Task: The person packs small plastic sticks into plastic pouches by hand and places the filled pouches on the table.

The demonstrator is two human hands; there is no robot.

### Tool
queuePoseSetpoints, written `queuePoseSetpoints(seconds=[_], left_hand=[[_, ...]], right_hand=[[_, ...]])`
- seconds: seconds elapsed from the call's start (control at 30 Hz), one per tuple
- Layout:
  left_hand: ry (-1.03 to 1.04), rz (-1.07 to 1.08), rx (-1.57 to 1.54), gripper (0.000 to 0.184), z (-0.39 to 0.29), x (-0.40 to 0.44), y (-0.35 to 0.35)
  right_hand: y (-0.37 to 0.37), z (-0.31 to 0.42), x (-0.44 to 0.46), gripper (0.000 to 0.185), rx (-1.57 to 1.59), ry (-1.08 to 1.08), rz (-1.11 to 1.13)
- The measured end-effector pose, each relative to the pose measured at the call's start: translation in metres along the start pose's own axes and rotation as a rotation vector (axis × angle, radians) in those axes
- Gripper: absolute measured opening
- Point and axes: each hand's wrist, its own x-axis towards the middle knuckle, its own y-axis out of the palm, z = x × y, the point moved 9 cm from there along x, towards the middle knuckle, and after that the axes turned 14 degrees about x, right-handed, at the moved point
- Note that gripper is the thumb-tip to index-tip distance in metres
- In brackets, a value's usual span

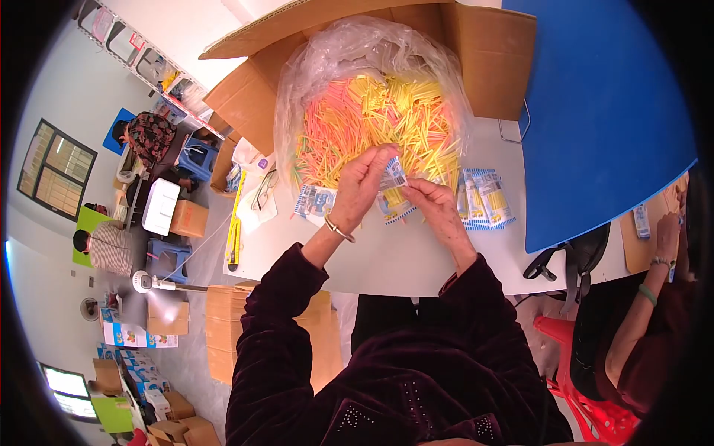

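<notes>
Both of my hands meet over the near edge of a cardboard box (494, 63) lined with clear plastic and full of thin yellow, pink and orange sticks (338, 123). My left hand (358, 189), with a bracelet at the wrist, pinches a small blue-and-white packet (393, 173) at its upper left. The fingers of my right hand (439, 212) are closed at the packet's lower right side. Just below it, another packet (394, 204) shows yellow contents. One packet (313, 203) lies to the left, and several filled packets (491, 199) overlap on the right.
A yellow cutter (235, 241) and eyeglasses (262, 190) lie on the left of the white table (335, 264). A blue panel (595, 126) stands at the right. Beyond it, a co-worker's arm (643, 312) reaches over a surface near a red stool (558, 334). Two people sit far left.
</notes>
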Motion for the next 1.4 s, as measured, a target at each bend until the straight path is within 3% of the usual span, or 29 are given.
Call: queuePoseSetpoints(seconds=[0.13,0.2,0.43,0.5,0.6,0.73,1.0,1.13,1.2,1.3,1.4], left_hand=[[0.178,-0.010,0.293,0.029,-0.008,0.001,-0.008],[0.054,0.082,0.150,0.026,-0.006,-0.002,-0.009],[0.048,0.132,0.080,0.026,-0.004,-0.007,-0.002],[0.069,0.180,0.053,0.033,-0.006,-0.007,0.003],[0.007,0.223,-0.100,0.040,0.000,-0.009,0.009],[-0.028,0.273,0.019,0.042,0.019,-0.009,0.009],[-0.074,0.340,-0.204,0.049,0.007,-0.014,0.010],[-0.085,0.345,-0.160,0.050,0.021,-0.018,0.011],[-0.003,0.281,-0.088,0.049,0.018,-0.017,0.007],[-0.045,0.323,-0.094,0.052,0.013,-0.019,0.010],[-0.056,0.344,-0.114,0.054,0.005,-0.021,0.014]], right_hand=[[-0.001,-0.002,0.002,0.018,0.002,-0.017,0.014],[-0.004,-0.007,0.002,0.019,0.111,0.042,-0.015],[-0.003,-0.008,0.004,0.019,0.141,0.005,0.025],[-0.006,-0.015,0.005,0.016,0.010,0.017,0.078],[-0.007,-0.015,0.005,0.015,0.079,0.038,0.079],[-0.001,-0.010,0.002,0.014,0.094,0.034,0.060],[0.003,-0.017,-0.004,0.023,0.095,0.163,0.039],[0.000,-0.023,-0.002,0.022,0.066,0.153,0.045],[0.003,-0.015,0.000,0.022,-0.090,0.047,0.105],[0.004,-0.004,0.000,0.022,-0.028,-0.057,0.066],[-0.003,0.000,-0.005,0.020,-0.173,-0.014,0.005]])
